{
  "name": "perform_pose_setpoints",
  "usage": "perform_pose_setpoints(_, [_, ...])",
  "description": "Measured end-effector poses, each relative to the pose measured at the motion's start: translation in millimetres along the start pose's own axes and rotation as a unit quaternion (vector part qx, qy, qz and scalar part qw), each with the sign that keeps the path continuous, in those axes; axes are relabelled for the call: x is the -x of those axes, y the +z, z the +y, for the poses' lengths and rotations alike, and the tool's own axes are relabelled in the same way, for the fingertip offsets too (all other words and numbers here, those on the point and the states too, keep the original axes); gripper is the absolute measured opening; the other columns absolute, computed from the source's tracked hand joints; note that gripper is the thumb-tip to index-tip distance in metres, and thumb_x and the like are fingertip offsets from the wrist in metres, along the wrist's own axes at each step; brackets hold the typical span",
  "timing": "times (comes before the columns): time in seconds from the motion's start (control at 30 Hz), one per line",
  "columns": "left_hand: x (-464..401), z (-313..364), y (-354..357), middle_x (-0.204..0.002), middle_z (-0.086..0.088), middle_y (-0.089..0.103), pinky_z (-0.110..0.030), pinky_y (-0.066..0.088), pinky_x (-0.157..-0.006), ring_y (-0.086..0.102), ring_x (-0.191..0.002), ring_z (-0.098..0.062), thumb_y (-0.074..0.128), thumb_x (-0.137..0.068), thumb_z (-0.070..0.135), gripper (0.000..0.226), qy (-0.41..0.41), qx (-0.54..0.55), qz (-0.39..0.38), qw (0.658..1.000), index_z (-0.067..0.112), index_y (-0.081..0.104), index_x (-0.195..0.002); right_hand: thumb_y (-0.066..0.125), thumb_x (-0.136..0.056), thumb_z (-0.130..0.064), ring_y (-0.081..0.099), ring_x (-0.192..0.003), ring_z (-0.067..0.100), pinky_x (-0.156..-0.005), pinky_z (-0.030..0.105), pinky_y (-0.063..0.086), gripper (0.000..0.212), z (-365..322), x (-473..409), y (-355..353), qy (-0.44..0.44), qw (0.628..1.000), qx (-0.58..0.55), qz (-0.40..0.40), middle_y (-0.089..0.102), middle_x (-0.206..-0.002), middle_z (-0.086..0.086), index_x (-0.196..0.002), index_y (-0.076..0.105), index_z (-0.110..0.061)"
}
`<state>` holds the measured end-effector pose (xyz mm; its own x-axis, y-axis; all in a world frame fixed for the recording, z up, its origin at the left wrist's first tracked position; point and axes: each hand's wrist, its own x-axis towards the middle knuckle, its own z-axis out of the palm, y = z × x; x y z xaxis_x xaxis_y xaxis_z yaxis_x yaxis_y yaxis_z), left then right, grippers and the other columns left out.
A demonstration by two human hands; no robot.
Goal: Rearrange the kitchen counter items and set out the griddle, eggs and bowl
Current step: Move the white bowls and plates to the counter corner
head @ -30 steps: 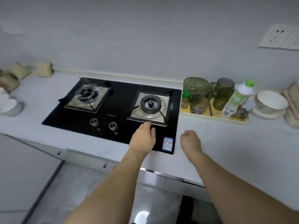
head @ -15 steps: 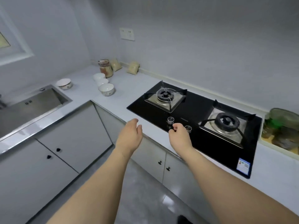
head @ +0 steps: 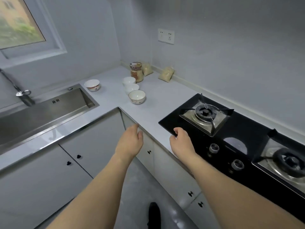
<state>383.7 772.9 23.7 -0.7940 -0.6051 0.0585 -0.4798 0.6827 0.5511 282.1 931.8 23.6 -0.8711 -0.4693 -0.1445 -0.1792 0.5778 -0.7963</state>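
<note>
While both hands, left hand (head: 130, 142) and right hand (head: 181, 141), hang loosely curled and hold nothing, three bowls (head: 137, 96) sit on the bench (head: 165, 96) beside a filled jar (head: 136, 71).

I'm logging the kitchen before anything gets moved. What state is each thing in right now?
left hand: open, holds nothing
right hand: fingers loosely curled, holds nothing
near bowl: upright, looks empty
bowl by sink: upright, contents not visible
stacked white bowls: upright
jar: upright, lid on, filled
left burner: no flame
right burner: no flame
cabinet doors: closed
sink: looks empty, no water running
</note>
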Motion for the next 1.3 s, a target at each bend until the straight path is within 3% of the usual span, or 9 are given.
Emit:
perform_pose_setpoints(0.1, [-46,-22,-9,-0.134,-0.013,0.052,-0.03,0.037,-0.092,0.051,-0.121,-0.028,0.036,-0.103,0.022,0.039,-0.007,-0.026,-0.024,0.999,0.007,0.043,-0.138,0.042,-0.098,-0.017,0.047,-0.12,0.016,-0.086,0.023,0.037,0.045,-20,-46,21,-0.005,1.0,-0.007,-0.01,0.036,-0.146,0.003,-0.142,0.036,-0.013])
perform_pose_setpoints(0.23, [-115,-53,-36,-0.139,-0.01,0.05,-0.031,0.037,-0.098,0.048,-0.126,-0.025,0.038,-0.101,0.022,0.041,0.0,-0.051,-0.02,0.998,0.008,0.043,-0.14,0.041,-0.097,-0.018,0.045,-0.123,0.019,-0.093,0.027,0.039,0.047,-51,-116,43,0.0,0.999,-0.034,-0.018,0.034,-0.147,0.005,-0.143,0.034,-0.013])
perform_pose_setpoints(0.37, [-164,-87,-62,-0.129,-0.013,0.055,-0.033,0.039,-0.091,0.051,-0.117,-0.03,0.04,-0.1,0.02,0.034,-0.021,-0.084,0.015,0.996,0.004,0.049,-0.129,0.042,-0.096,-0.02,0.041,-0.129,0.023,-0.104,0.035,0.039,0.051,-82,-169,65,-0.016,0.999,-0.018,-0.027,0.031,-0.149,0.006,-0.145,0.029,-0.013])
perform_pose_setpoints(0.53, [-215,-128,-72,-0.144,-0.007,0.046,-0.033,0.037,-0.099,0.046,-0.129,-0.026,0.04,-0.101,0.025,0.043,-0.032,-0.097,0.002,0.995,0.009,0.041,-0.141,0.046,-0.095,-0.024,0.038,-0.132,0.024,-0.103,0.035,0.039,0.058,-110,-214,94,-0.008,0.998,0.005,-0.056,0.027,-0.151,0.006,-0.147,0.024,-0.014])
perform_pose_setpoints(0.87, [-353,-198,-60,-0.153,-0.001,0.036,-0.031,0.034,-0.107,0.039,-0.136,-0.021,0.042,-0.1,0.025,0.049,-0.014,-0.069,-0.064,0.995,0.014,0.033,-0.147,0.056,-0.087,-0.029,0.04,-0.127,0.028,-0.103,0.04,0.04,0.067,-167,-330,164,0.035,0.996,0.063,-0.049,0.03,-0.145,0.006,-0.146,0.026,-0.019])
perform_pose_setpoints(1.17, [-498,-309,-122,-0.144,-0.016,0.037,-0.041,0.037,-0.099,0.044,-0.124,-0.036,0.053,-0.089,0.014,0.053,-0.097,-0.073,-0.065,0.991,0.003,0.036,-0.139,0.053,-0.091,-0.026,0.032,-0.134,0.03,-0.107,0.038,0.033,0.067,-261,-431,257,-0.034,0.982,0.162,-0.087,0.024,-0.151,0.009,-0.148,0.02,-0.015])
perform_pose_setpoints(1.3, [-540,-343,-128,-0.15,-0.012,0.028,-0.044,0.036,-0.103,0.037,-0.129,-0.037,0.06,-0.088,0.026,0.068,-0.098,-0.121,-0.081,0.984,0.007,0.028,-0.144,0.052,-0.092,-0.026,0.03,-0.136,0.028,-0.108,0.037,0.03,0.066,-284,-462,291,-0.065,0.975,0.187,-0.102,0.022,-0.153,0.007,-0.149,0.02,-0.015])
